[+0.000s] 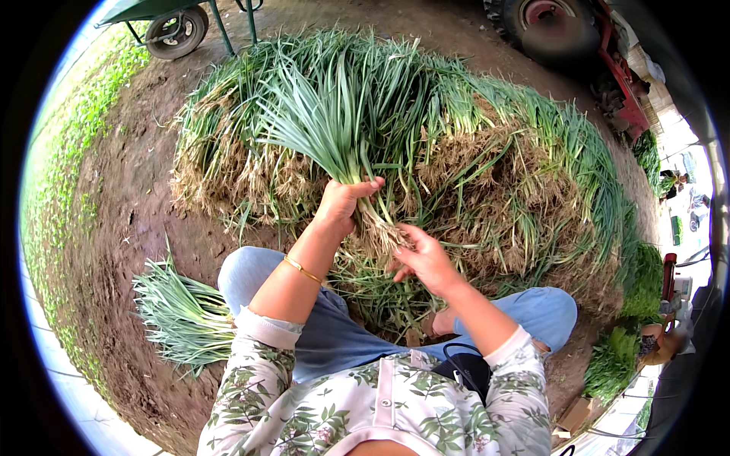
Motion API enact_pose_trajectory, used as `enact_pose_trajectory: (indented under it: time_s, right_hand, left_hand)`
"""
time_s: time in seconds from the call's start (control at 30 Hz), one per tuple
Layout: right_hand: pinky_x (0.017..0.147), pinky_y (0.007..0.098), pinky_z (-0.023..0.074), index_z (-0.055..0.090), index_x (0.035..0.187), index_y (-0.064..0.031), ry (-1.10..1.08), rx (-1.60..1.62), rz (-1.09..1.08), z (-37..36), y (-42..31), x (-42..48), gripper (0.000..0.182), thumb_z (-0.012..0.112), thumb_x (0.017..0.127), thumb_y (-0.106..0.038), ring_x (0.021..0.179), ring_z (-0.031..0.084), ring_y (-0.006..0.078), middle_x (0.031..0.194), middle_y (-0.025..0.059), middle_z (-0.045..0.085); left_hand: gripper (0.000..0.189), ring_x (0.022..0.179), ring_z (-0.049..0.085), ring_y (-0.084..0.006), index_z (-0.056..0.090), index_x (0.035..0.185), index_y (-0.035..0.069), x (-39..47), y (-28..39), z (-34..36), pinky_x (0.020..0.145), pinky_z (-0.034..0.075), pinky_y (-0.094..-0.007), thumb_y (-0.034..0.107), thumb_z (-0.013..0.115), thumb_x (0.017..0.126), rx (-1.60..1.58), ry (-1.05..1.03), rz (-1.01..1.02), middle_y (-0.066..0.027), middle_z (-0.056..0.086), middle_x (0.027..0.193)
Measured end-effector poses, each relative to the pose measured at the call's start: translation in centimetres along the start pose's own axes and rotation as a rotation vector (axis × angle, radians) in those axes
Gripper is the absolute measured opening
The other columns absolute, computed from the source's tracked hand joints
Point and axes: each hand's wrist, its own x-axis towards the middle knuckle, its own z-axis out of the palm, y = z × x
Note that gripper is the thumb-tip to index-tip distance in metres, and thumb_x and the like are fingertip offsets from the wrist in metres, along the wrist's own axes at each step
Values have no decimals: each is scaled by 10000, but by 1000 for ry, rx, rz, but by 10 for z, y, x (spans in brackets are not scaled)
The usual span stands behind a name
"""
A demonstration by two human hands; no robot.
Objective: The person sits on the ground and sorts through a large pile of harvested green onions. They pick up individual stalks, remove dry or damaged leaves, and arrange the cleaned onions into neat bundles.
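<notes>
My left hand [344, 202] is closed around the pale stems of a bunch of leafy allium plants [325, 122]. The green leaves fan out away from me, and the brown roots hang towards my right hand [421, 256]. The right fingers touch the root ends, thumb and forefinger at their edge; whether they grip any is hard to tell. A large heap of similar plants [393, 97] spreads across the ground before me, with tangled dry roots [496, 182] facing my side. Loose green leaves [376, 290] lie between my legs.
Left of my knee lies a smaller bunch of plants [182, 319] on bare soil [171, 245]. A green wheelbarrow [148, 8] stands at the far left, and a red wheeled machine [624, 85] at the far right. A person [661, 342] sits at the right edge beside more greens [613, 359].
</notes>
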Motion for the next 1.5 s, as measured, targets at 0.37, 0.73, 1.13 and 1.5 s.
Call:
enact_pose_trajectory:
  time_s: [0.37, 0.73, 1.13, 1.5]
  right_hand:
    - [833, 398, 480, 564, 1173, 10, 456, -667, -356, -70, 33, 120, 320, 496, 938, -197, 969, 625, 328, 1062, 206, 640]
    - [619, 310, 456, 663, 797, 3, 457, -93, -12, -64, -37, 139, 55, 618, 790, -28, 588, 541, 160, 691, 90, 603]
    - [638, 388, 493, 606, 965, -33, 323, -895, -521, 5, 5, 43, 170, 615, 832, -137, 742, 625, 337, 880, 162, 640]
    - [670, 411, 489, 653, 932, -45, -189, -1062, -152, -45, 57, -19, 245, 606, 869, -277, 729, 620, 317, 816, 149, 645]
  left_hand:
    - [490, 593, 507, -114, 413, 1278, 52, -21, 83, -11, 572, 474, -310, 62, 628, 837, -367, -228, 273, -58, 562, 800]
    - [472, 589, 516, -136, 441, 1243, 46, -4, 59, -20, 551, 464, -322, 47, 646, 818, -238, 10, 139, -89, 571, 805]
    - [158, 517, 569, -151, 597, 844, 20, 2, -10, 5, 457, 446, -273, -49, 689, 735, 250, -27, -6, -53, 618, 692]
    - [78, 598, 603, -181, 602, 869, 18, 0, 14, -8, 546, 516, -321, 24, 656, 813, 33, -3, -104, -62, 619, 717]
